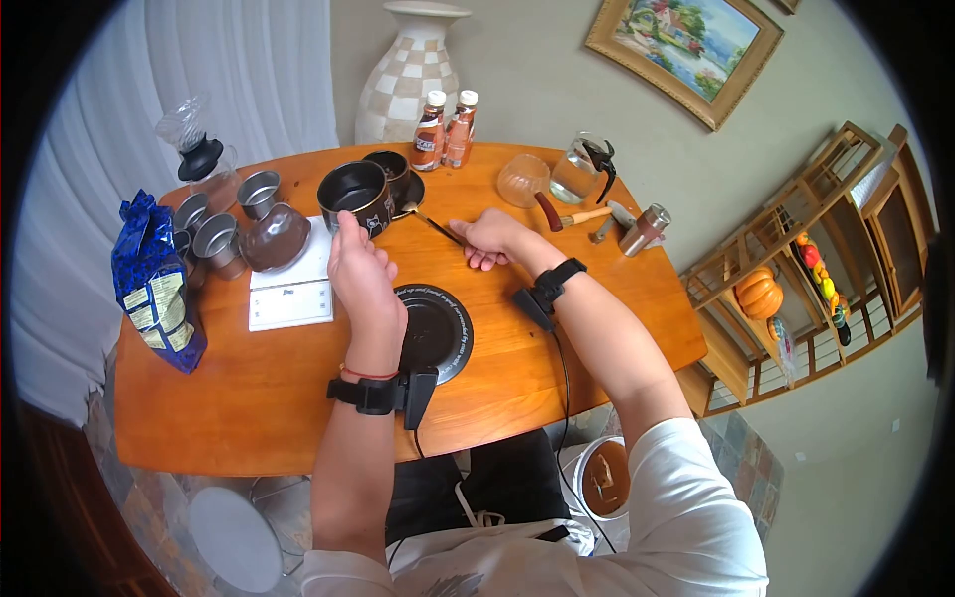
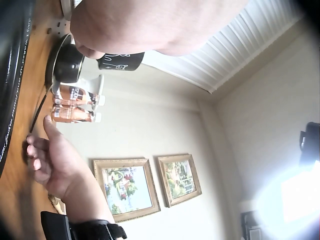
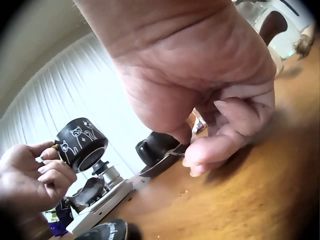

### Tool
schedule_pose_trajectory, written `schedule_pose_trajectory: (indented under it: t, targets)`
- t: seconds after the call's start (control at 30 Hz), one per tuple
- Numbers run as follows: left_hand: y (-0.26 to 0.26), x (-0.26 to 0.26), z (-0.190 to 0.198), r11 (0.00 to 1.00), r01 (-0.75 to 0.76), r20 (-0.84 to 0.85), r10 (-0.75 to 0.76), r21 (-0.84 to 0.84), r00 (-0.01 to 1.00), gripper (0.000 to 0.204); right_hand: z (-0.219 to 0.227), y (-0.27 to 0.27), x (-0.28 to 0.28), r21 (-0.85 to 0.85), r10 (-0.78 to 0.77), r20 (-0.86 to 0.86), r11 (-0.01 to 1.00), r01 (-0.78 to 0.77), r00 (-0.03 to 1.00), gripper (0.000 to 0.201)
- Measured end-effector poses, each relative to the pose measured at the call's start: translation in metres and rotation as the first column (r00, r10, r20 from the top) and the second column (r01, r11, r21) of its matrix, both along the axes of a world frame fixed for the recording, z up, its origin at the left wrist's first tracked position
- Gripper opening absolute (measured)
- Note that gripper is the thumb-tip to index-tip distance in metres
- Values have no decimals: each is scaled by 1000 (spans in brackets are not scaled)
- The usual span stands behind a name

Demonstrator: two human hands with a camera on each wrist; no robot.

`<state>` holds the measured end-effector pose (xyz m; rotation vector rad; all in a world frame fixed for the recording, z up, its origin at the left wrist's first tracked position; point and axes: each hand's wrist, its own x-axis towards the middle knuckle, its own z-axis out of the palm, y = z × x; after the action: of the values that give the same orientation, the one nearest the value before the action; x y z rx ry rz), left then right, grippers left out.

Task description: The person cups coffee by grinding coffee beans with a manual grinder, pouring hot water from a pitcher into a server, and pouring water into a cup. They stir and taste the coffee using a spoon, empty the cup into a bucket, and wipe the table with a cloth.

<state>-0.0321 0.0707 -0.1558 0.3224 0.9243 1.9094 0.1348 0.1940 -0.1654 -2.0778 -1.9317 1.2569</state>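
Gripping a likely fragile cup (image 3: 82, 142) by its side is the left hand (image 1: 364, 267); the right hand (image 1: 487, 237) is pinching a light-looking spoon (image 1: 436, 227) by its end.

Few letters legible.
Left bottle (image 1: 429, 139), bench's (image 1: 617, 318) far edge: "SCA", the rest unclear. Plate (image 1: 438, 333) rim script and left-edge bag (image 1: 159, 284) labels: too small to read.
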Motion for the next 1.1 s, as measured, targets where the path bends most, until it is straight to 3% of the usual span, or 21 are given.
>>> schedule_pose_trajectory:
  t: [0.13,0.27,0.33,0.43,0.5,0.53,0.6,0.63,0.7,0.8,1.1]
  targets:
    - [0,3,4,1000,-6,23,6,-24,1000,34,13,-27,16,162,38,-119,987,-18,992,54]
    - [-6,6,7,999,42,37,-42,6,998,38,35,-89,52,286,130,-235,956,-59,963,50]
    - [-8,10,3,992,107,106,-114,64,988,36,33,-115,84,246,99,-283,969,-28,954,48]
    - [-20,19,9,976,210,113,-215,51,970,39,13,-148,138,247,-121,-464,934,260,877,42]
    - [-30,25,7,967,253,104,-256,42,961,38,-4,-171,168,211,-279,-596,850,482,753,36]
    - [-37,26,5,960,277,105,-280,48,954,38,-17,-181,183,199,-293,-603,845,496,742,36]
    - [-52,30,1,952,304,95,-306,41,947,37,-40,-199,208,174,-373,-706,732,658,602,36]
    - [-61,32,-2,946,321,83,-324,38,942,38,-48,-210,215,158,-379,-710,735,659,593,36]
    - [-79,29,-11,935,352,47,-353,33,934,39,-60,-221,218,299,-223,-810,639,709,542,35]
    - [-103,29,-24,932,364,49,-363,7,930,38,-72,-219,216,297,-162,-872,577,761,463,36]
    - [-131,38,-44,943,301,0,-304,-141,953,36,-70,-217,208,387,-166,-791,611,690,589,36]
